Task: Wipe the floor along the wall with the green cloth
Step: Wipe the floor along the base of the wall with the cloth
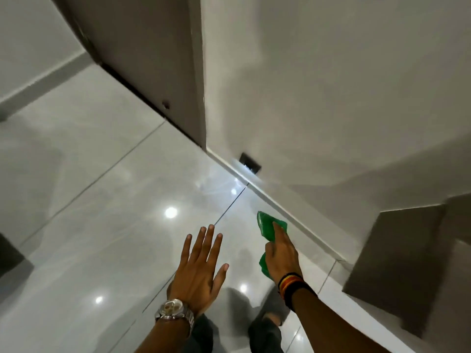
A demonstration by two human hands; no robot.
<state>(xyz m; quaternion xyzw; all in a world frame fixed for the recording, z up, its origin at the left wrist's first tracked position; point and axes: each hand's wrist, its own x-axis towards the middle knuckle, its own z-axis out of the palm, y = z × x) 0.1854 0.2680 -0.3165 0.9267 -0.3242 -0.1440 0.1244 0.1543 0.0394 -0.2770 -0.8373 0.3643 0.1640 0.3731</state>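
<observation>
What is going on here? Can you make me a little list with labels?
place: shiny tiled floor beside a white wall
right hand: holds the green cloth, close to the skirting
left hand: open, fingers spread, holding nothing
left wrist: silver watch
right wrist: striped bands
on the wall, low down: small dark plate

Glossy tiled floor (107, 174) carries the green cloth (270, 226) beside the wall (331, 98).
</observation>
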